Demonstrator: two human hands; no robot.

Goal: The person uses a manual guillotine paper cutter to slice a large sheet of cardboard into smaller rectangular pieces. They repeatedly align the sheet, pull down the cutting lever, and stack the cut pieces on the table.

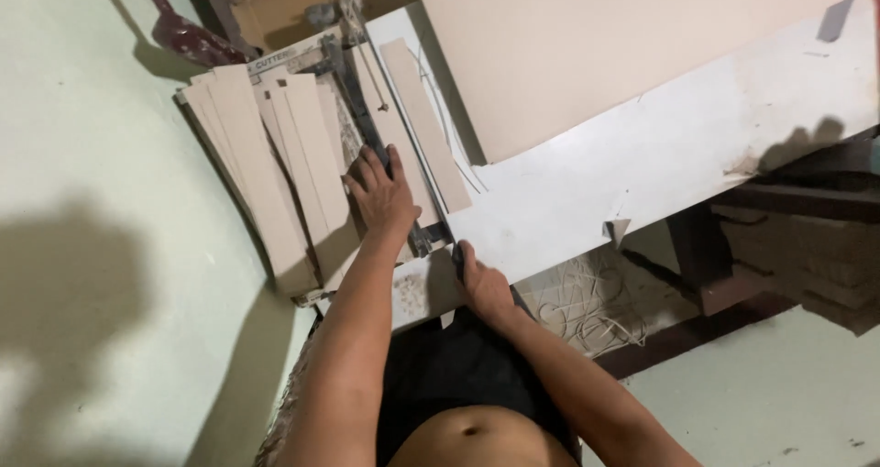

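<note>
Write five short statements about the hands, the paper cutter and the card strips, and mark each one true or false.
1. The left hand lies flat on the paper cutter, palm down. True.
2. The right hand is raised in the air. False: it has its grip on the near edge of the white table.
3. Cut card strips are stacked left of the left hand. True.
4. A single strip lies right of the cutter's rail. True.
5. The large sheet is blue. False: it is beige.
</note>
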